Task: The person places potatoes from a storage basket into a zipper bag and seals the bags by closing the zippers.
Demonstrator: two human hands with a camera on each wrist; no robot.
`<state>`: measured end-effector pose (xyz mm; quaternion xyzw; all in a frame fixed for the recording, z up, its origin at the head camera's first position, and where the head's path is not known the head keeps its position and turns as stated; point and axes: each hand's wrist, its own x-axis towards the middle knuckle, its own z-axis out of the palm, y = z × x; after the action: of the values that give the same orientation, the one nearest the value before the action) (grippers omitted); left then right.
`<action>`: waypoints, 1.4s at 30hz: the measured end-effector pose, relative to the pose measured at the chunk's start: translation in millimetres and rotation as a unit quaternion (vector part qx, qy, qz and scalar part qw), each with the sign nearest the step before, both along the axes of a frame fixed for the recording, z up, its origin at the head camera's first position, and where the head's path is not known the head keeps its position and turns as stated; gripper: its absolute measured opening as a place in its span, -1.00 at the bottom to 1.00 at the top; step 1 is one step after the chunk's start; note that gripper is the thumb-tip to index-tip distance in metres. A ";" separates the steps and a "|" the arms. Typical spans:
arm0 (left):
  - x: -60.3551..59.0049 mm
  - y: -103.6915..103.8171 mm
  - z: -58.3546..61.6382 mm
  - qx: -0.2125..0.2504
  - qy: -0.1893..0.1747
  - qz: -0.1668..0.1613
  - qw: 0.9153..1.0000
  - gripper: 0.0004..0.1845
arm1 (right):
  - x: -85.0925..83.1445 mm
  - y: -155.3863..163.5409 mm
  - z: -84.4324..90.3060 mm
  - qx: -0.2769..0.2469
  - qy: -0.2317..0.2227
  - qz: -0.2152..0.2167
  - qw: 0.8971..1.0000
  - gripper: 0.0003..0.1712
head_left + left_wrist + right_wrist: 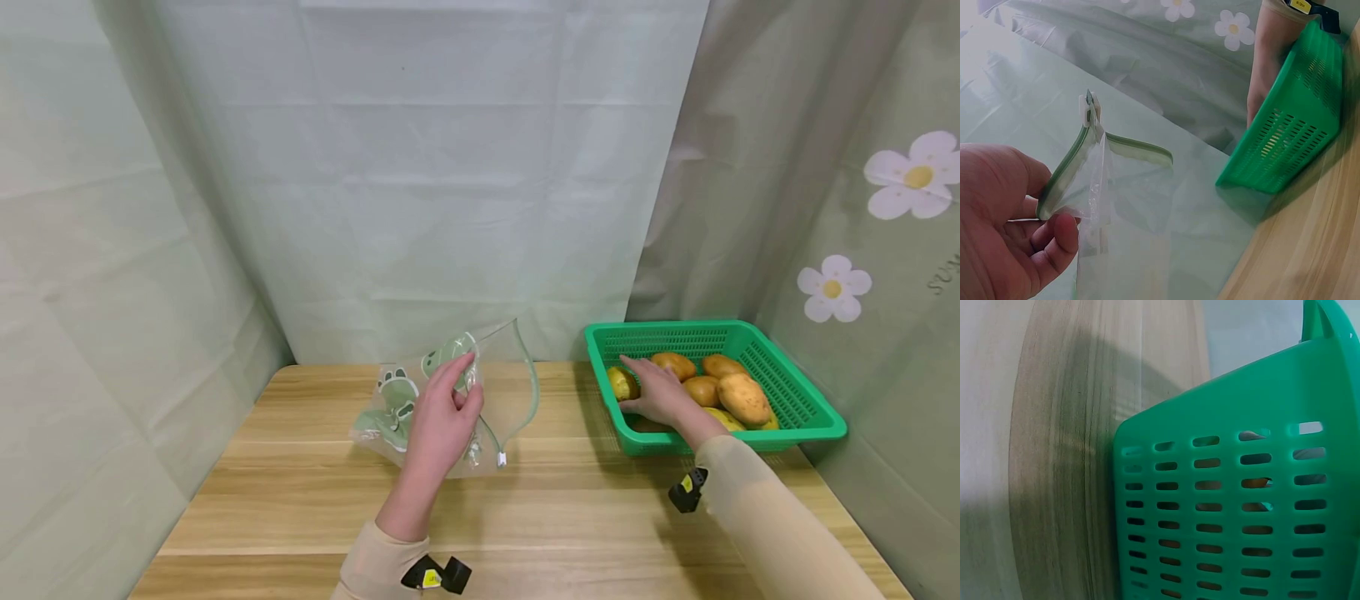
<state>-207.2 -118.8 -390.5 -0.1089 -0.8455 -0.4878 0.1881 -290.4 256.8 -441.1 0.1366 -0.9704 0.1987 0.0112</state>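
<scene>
My left hand (pixel 442 423) holds a clear plastic zipper bag (pixel 506 383) printed with green cartoon figures. In the left wrist view, its thumb and fingers pinch the bag's green zip edge (pixel 1063 178), and the mouth stands apart there. A white slider (pixel 502 458) sits at the end of the zip. My right hand (pixel 660 396) reaches into a green plastic basket (pixel 810 408), thumb and fingers on either side of a yellow, dark-specked round fruit or vegetable (pixel 622 384). The basket wall (pixel 1229 394) hides this hand in the right wrist view.
Several brown potatoes (pixel 742 398) lie in the basket, with yellow produce (pixel 724 417) beneath them. The basket stands at the right of the wooden table (pixel 547 525). Pale cloth (pixel 465 183) hangs behind, and a flowered cloth (pixel 847 367) is close on the right.
</scene>
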 end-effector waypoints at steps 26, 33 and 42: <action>-0.8 0.9 -1.8 -0.004 0.006 0.002 1.000 -0.45 | -1.2 -0.3 -1.6 0.021 0.009 -0.004 1.000 -0.12; -0.7 1.3 -0.5 -0.005 0.007 0.003 1.000 -0.45 | -4.3 -2.1 -2.9 0.025 0.007 -0.004 1.000 -0.13; -0.4 1.6 -0.1 -0.004 0.002 0.002 1.000 -0.45 | -4.1 -2.8 -4.1 0.024 0.009 -0.003 1.000 -0.16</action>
<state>-207.6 -117.2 -390.6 -0.1091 -0.8474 -0.4836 0.1900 -294.5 253.9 -445.2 0.1358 -0.9752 0.1739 0.0169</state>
